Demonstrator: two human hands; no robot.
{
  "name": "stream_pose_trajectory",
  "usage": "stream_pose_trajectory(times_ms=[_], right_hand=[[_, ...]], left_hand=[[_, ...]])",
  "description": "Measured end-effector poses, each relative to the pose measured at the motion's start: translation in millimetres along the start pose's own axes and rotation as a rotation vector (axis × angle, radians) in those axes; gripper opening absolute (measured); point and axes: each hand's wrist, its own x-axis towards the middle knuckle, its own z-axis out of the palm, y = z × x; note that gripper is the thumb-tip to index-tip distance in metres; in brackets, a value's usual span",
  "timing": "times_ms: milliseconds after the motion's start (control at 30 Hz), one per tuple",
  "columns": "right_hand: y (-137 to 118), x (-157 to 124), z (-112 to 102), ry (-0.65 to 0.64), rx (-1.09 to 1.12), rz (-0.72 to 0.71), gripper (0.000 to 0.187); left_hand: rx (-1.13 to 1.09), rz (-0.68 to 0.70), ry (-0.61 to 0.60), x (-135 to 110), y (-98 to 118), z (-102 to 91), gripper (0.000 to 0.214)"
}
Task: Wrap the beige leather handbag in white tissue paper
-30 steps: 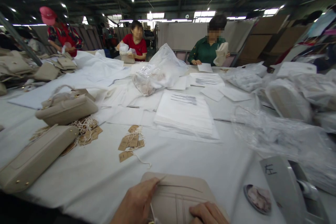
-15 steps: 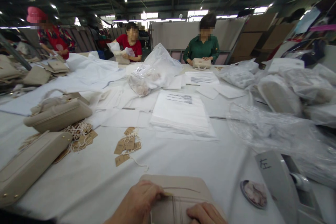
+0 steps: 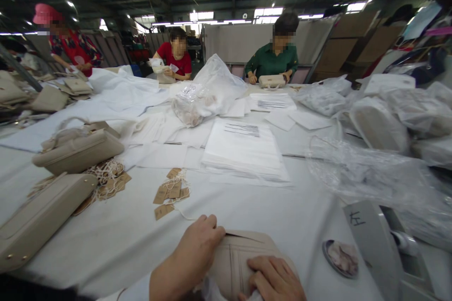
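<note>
Near-left bag: a beige handbag (image 3: 38, 218) lies flat at the table's left edge, gold studs along its lower side.
Second bag: another beige handbag (image 3: 78, 149) sits just behind it, its handle arched over the top.
Tag heap: brown paper tags with white strings (image 3: 108, 179) lie tangled between the two bags, partly under them.
Loose tags: a smaller cluster of brown tags (image 3: 171, 193) lies on the white table (image 3: 116, 230), near the person's left hand but apart from it.
Left hand: the left hand (image 3: 196, 249) grips the upper left corner of the beige bag, fingers curled over its top edge and thumb side pressed on its face.
Held bag: the beige bag (image 3: 243, 254) lies at the near edge of the table right in front of the person, stitched panel lines facing up, its lower part out of frame.
Right hand: the right hand (image 3: 273, 280) rests flat on the bag's face, fingers spread and pressing down rather than closed around it.
Paper stack: a stack of white printed sheets (image 3: 245, 150) lies in the middle of the table, well beyond the hands.
Round dish: a small round dish (image 3: 341, 258) sits to the right of the held bag, close by.
Grey device: a grey machine with a handwritten mark (image 3: 370, 240) stands just beside the dish.
Plastic: crumpled clear plastic bags (image 3: 367, 174) cover the right side.
Co-workers: three people work at the far end.
</note>
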Motion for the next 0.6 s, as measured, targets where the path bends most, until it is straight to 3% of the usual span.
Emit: stream_pose_trajectory(times_ms=[100, 200, 267, 400, 500, 600], right_hand=[[5.8, -5.1, 6.3, -0.024, 0.012, 0.026, 0.037], [6.4, -6.3, 4.2, -0.079, 0.062, 0.068, 0.04], [6.7, -1.4, 0.7, -0.143, 0.106, 0.112, 0.036], [16.0, 26.9, -2.0, -0.266, 0.069, 0.222, 0.012], [29.0, 47.4, -1.9, -0.196, -0.003, 0.19, 0.021], [41.7, 40.2, -5.2, -0.067, -0.045, 0.077, 0.039]], left_hand=[[-0.34, 0.078, 0.068, -1.1, -14.5, -3.3, 0.02], [-0.459, 0.104, 0.083, -6.7, -25.3, 4.8, 0.024], [-0.522, 0.03, 0.097, -5.3, -30.0, 11.0, 0.023], [-0.68, -0.135, 0.105, 16.2, -40.4, 14.6, 0.021], [-0.735, -0.157, 0.135, 33.1, -50.3, 12.8, 0.032], [-0.81, -0.156, 0.192, 28.5, -60.5, 16.1, 0.05]])
